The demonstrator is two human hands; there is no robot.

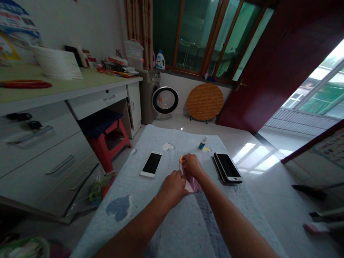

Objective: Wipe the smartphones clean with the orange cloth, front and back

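Observation:
Near the middle of the cloth-covered table, my left hand is closed on the near left side of a thin, pinkish flat thing. My right hand pinches its far end, where a small orange spot shows between the fingers. Both hands cover much of this flat thing, so its kind cannot be made out. To the left lies a white phone with a dark screen. On the right, another white phone rests on top of a dark flat device. A small spray bottle stands beyond my right hand.
A pale blue cloth with heart patterns covers the table. At left are a desk with drawers and a red stool. Farther back, a washing machine door hangs open beside a round wooden tabletop.

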